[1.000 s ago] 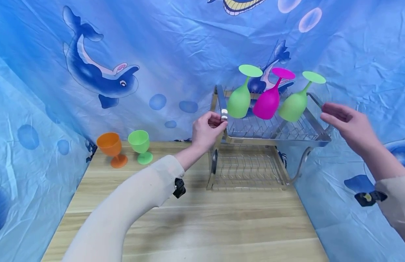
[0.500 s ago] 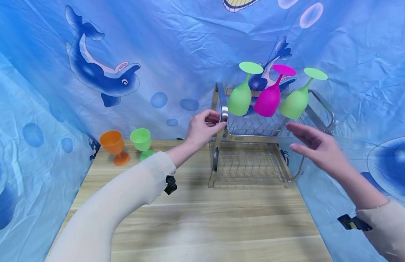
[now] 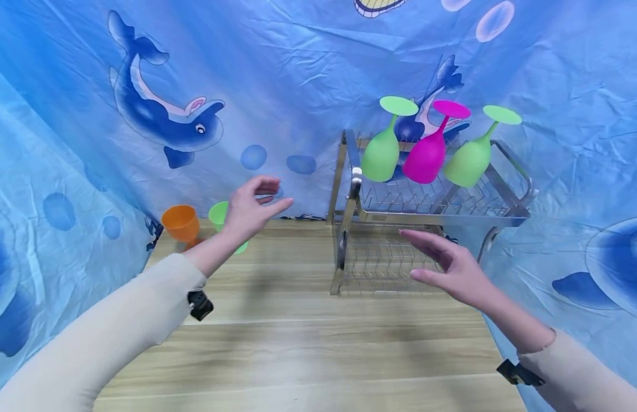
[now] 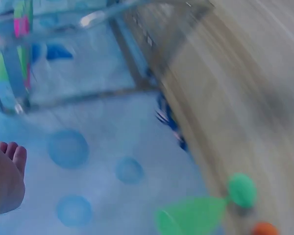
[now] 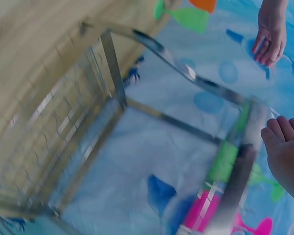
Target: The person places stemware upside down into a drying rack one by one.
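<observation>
My left hand (image 3: 251,209) is in the air with fingers loosely bent, holding nothing. Just behind it stand an orange goblet (image 3: 180,223) and a light green goblet (image 3: 217,214), both upright and partly covered by my arm. My right hand (image 3: 452,266) hovers empty before the lower tier of the metal dish rack (image 3: 432,217), fingers extended and thumb apart. On the rack's upper tier, a green goblet (image 3: 381,154), a magenta goblet (image 3: 425,157) and another green goblet (image 3: 469,163) sit upside down in a row, bases up and leaning.
The wooden table (image 3: 298,343) reaches forward from the rack. A blue curtain (image 3: 298,86) with dolphin prints encloses the back and sides. In the blurred right wrist view, the rack's side frame (image 5: 166,54) slants across.
My left hand has let go of the rack's left upper corner and moved left toward the upright goblets. My right hand has come left and down from beside the rack's right end.
</observation>
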The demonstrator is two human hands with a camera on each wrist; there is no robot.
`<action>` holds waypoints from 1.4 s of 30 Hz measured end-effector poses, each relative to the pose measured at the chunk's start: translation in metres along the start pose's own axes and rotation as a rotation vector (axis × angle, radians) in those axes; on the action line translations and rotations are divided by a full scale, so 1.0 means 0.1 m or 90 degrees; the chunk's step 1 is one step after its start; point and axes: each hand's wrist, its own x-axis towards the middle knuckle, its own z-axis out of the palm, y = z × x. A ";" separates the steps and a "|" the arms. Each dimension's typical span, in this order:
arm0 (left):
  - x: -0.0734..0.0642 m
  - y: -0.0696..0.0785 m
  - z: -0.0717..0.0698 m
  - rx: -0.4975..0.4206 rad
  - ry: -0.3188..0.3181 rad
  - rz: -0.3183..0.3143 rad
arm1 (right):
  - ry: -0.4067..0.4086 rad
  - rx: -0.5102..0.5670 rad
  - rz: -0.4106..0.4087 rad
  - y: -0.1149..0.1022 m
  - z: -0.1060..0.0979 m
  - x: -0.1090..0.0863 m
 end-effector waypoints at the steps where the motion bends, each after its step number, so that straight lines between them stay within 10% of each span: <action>1: -0.04 -0.07 -0.08 0.013 0.008 -0.011 | -0.006 0.009 0.004 0.04 0.05 0.00; 14: -0.37 -0.91 -0.65 0.158 0.084 -0.161 | -0.059 0.041 0.108 0.48 0.49 -0.05; 27: -0.48 -1.48 -0.45 0.200 0.171 -0.230 | -0.068 0.066 0.147 0.80 0.70 -0.09; 42: -0.39 -1.79 -0.32 0.155 0.246 -0.316 | -0.076 0.092 0.151 0.89 0.91 -0.02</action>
